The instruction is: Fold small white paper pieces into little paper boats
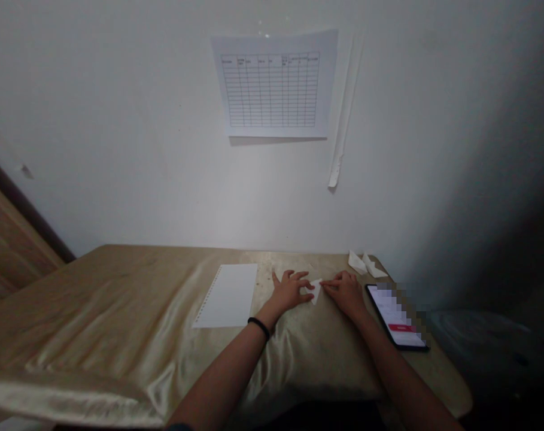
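A small folded piece of white paper (316, 290) lies on a table covered with a shiny beige cloth (119, 299). My left hand (291, 290) rests on the cloth just left of it, fingers spread, thumb and a fingertip touching the paper's left edge. My right hand (346, 291) lies right of the paper, fingers together and pressing on its right edge. A black band circles my left wrist.
A white sheet with punched holes (229, 294) lies left of my hands. A phone with a lit screen (396, 315) sits at the right. Two folded white paper shapes (365, 264) rest at the table's far right corner. A printed grid sheet (274, 84) hangs on the wall.
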A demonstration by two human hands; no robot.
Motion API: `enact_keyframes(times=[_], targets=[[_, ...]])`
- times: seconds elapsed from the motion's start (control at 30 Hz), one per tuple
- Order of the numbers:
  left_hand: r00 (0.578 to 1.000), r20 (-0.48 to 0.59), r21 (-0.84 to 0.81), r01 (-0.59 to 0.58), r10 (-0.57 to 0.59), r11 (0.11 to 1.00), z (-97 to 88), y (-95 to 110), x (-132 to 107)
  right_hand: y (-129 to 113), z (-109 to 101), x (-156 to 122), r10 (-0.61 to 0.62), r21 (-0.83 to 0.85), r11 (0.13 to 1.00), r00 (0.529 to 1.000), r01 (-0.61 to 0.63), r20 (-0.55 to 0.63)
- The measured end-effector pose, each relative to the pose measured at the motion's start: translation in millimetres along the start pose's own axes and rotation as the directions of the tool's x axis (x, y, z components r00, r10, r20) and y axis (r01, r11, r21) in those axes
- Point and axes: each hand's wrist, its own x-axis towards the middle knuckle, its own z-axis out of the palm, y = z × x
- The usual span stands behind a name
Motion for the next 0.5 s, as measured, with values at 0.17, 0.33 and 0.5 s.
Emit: enact_keyframes(times=[0.17,0.33,0.5], targets=[[1.000,0.007,0.016,0.008,-0.009,1.000,0.8,0,0,4,3,4,0.013,-0.038,0.999,0.998,-0.015,-0.059],[1.000,0.005,0.019,0.008,-0.008,1.000,2.1,-2,1,15,10,7,-0.011,0.006,1.000,0.995,0.011,-0.097],[1.000,-0.016,-0.007,0.002,-0.002,1.000,3.4,-3,0,21,15,11,-0.022,0.177,0.983,0.983,0.056,-0.184]])
